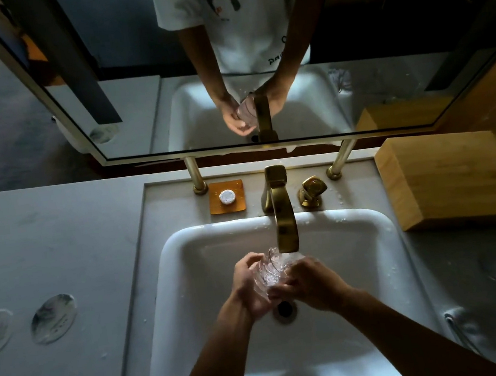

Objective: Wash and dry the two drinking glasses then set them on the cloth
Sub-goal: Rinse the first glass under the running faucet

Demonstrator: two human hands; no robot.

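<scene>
1. No brand or label can be read anywhere; the dark print on the white T-shirt (250, 15) seen in the mirror (133, 77) is too blurred to make out.
2. A clear, ribbed drinking glass (271, 271) is held over the white sink basin (186, 258), under the spout of the brass faucet (283, 214), with water running onto it.
3. The left hand (247, 284) wraps the glass from its left side, its grip curled round the wall.
4. The right hand (310, 283) presses against the glass from the right, fingers closed on it.
5. A round white soap (227, 197) lies on a square amber dish (226, 197) at the back edge of the grey tabletop (44, 244).
6. A brass tap handle (312, 191) stands right of the faucet.
7. A pale wooden box (455, 178) sits at the tabletop's back right.
8. Two oval glassy discs (53, 318) lie near the left edge.
</scene>
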